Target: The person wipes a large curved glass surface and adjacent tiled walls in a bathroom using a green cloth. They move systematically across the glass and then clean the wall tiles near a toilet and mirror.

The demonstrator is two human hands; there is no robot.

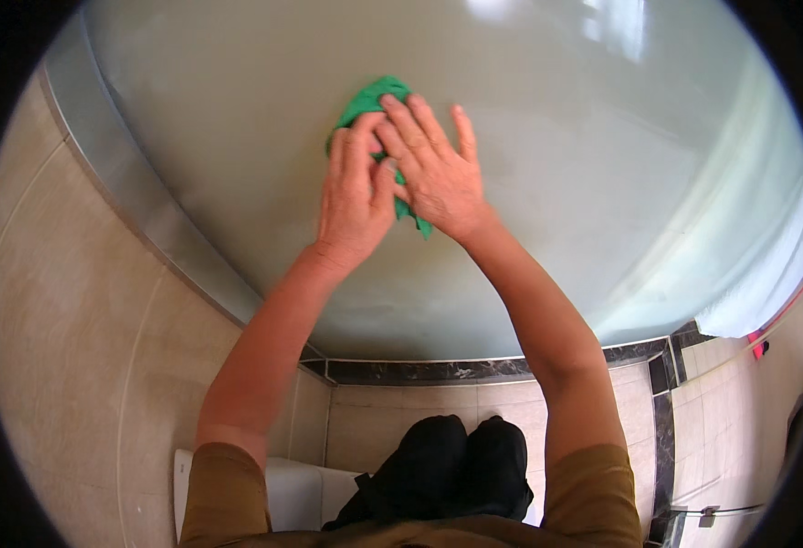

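A crumpled green cloth [365, 98] lies against a large frosted glass panel [237, 119] in front of me. Both hands are on it, close together, with their fingertips overlapping. My left hand [353, 201] has its fingers bent and gathered on the cloth's left side, the thumb near its middle. My right hand [440, 178] presses over the right side with fingers stretched and spread, the little finger standing apart on the glass. Much of the cloth is hidden beneath the hands; one corner hangs out below the right palm.
A metal strip [146, 183] edges the glass on the left, beside a beige tiled wall [73, 301]. Dark marble trim [419, 372] runs along the bottom. A white fixture [283, 493] stands low at left. White fabric [757, 288] hangs at right.
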